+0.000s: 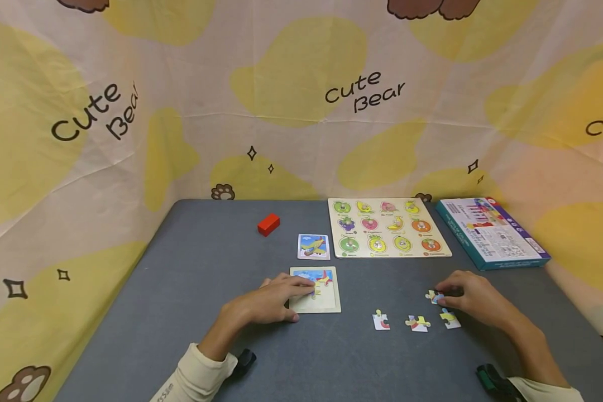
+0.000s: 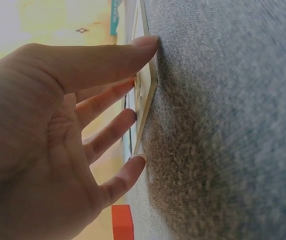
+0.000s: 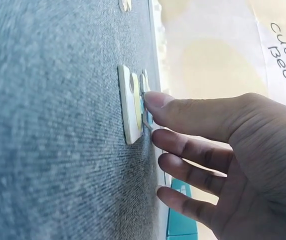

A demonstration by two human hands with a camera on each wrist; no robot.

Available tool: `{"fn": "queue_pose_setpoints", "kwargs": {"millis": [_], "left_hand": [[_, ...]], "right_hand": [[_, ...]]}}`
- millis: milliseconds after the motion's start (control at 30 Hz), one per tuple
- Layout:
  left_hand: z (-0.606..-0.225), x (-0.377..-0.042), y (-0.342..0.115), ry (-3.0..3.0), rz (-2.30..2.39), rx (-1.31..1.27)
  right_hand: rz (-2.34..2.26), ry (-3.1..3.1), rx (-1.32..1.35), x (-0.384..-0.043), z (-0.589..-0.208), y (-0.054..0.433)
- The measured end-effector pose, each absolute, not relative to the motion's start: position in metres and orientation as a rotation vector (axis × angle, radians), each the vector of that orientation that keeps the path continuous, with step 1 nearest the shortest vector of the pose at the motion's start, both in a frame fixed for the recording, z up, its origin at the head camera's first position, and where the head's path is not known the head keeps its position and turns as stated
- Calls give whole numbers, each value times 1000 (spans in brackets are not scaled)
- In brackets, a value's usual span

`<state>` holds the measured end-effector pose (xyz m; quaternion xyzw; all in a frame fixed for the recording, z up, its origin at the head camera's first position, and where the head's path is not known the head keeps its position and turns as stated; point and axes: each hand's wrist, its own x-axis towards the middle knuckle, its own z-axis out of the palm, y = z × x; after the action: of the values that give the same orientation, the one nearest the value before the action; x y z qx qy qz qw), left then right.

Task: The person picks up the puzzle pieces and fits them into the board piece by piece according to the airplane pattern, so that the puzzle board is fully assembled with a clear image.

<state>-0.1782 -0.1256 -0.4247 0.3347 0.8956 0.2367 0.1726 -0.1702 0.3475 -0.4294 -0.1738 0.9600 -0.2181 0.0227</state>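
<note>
My left hand point(image 1: 276, 296) lies over the left side of a small wooden puzzle tray point(image 1: 331, 306), fingers extended across it and thumb at the near left corner. Part of an airplane picture point(image 1: 324, 276) fills the tray's upper area, with bare wood below. In the left wrist view the fingertips point(image 2: 128, 116) rest at the tray's edge. On the right, my right hand point(image 1: 474, 296) pinches a jigsaw piece point(image 1: 433, 296) between thumb and index finger, low over the table. Just in front of it lies a yellow-and-blue jigsaw piece point(image 1: 450, 319), seen edge-on in the right wrist view.
Between the hands lie a white-and-red piece point(image 1: 380, 321) and a yellow-and-red piece point(image 1: 417, 323). Behind the tray is an airplane picture card point(image 1: 314, 247), with a red block point(image 1: 268, 224) farther back. A fruit board point(image 1: 389, 229) and teal-edged box point(image 1: 494, 231) stand back right.
</note>
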Motion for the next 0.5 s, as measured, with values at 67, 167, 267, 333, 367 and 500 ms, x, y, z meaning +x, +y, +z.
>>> {"fn": "queue_pose_setpoints", "kwargs": {"millis": [67,167,267,333,367,500], "left_hand": [[-425,-178,-126,2540,675,947],[-425,-178,-125,2539,673,935],[-425,-177,-125,2539,668,931],[-425,-177,-125,2538,668,933],[-425,-177,-125,2537,669,932],[-426,-178,-125,2539,669,931]], "right_hand": [[-673,2962,-534,-170,-430,350],[-660,2953,-525,-170,-430,352],[-653,2941,-506,-170,-429,354],[-646,2933,-485,-170,-428,355],[-645,2926,-475,-169,-428,356],[-640,2922,-457,-168,-427,357]]}}
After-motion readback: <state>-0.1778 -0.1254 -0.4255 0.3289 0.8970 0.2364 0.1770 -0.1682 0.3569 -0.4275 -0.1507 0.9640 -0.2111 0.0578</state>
